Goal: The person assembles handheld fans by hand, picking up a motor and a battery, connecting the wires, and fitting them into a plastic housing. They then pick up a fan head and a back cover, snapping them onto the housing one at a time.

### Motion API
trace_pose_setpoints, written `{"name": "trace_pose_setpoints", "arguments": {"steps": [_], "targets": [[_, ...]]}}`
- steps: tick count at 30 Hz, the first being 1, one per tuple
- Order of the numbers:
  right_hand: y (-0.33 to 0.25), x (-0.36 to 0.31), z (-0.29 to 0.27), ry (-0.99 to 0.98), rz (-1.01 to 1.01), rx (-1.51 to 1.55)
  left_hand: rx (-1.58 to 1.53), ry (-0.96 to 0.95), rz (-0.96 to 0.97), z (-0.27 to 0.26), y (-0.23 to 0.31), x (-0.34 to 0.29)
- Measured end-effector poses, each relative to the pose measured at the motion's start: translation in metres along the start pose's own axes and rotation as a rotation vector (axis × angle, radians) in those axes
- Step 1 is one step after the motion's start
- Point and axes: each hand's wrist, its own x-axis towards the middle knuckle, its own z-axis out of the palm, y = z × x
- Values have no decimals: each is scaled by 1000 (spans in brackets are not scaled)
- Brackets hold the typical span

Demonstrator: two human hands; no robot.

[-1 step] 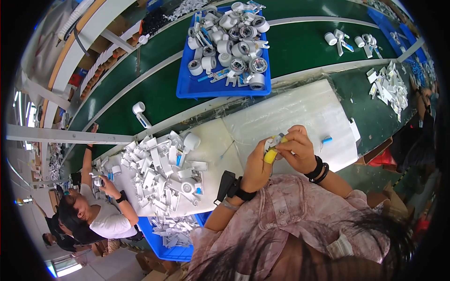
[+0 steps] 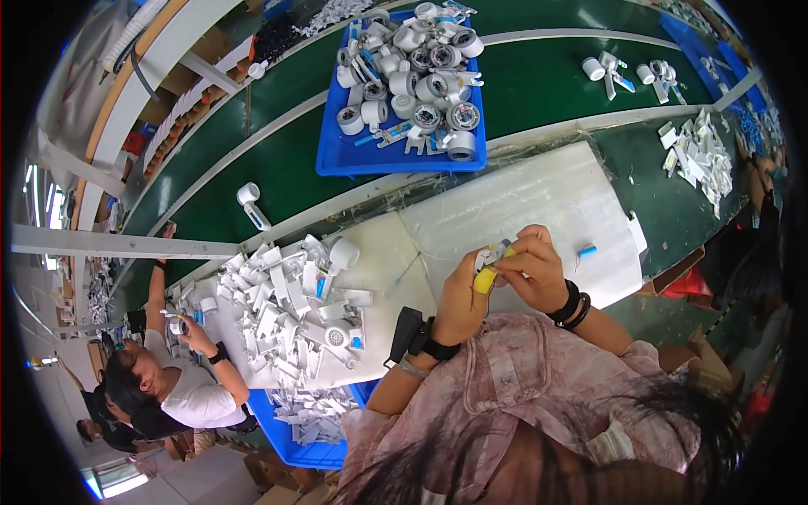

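Observation:
My left hand [image 2: 463,296] and my right hand [image 2: 539,271] meet over the near edge of the white work mat [image 2: 513,202]. Both have their fingers closed on a small white-and-grey plastic part [image 2: 484,256]; its exact kind is largely hidden by the fingers. A bright yellow piece [image 2: 484,280] shows at my left thumb, and I cannot tell whether it belongs to the part or covers the thumb. On the mat, to the right of my right hand, lies a small blue cylinder [image 2: 587,251].
White plastic housings [image 2: 286,303] are heaped at left, above a blue bin [image 2: 311,454] of more parts. A blue tray [image 2: 404,165] of round white-grey assemblies stands on the green conveyor [image 2: 539,84]. White pieces [image 2: 699,160] lie far right. A co-worker [image 2: 198,391] sits at left.

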Motion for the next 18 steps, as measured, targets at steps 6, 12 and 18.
{"name": "trace_pose_setpoints", "arguments": {"steps": [6, 12, 18], "targets": [[2, -1, 11, 29, 52, 19, -32, -32, -101, -10, -8, 3], [7, 14, -3, -54, 204, 121, -396, -109, -164, -35, -15, 11], [66, -3, -10, -79, 408, 295, -569, 308, -225, -125, -35, 39]]}}
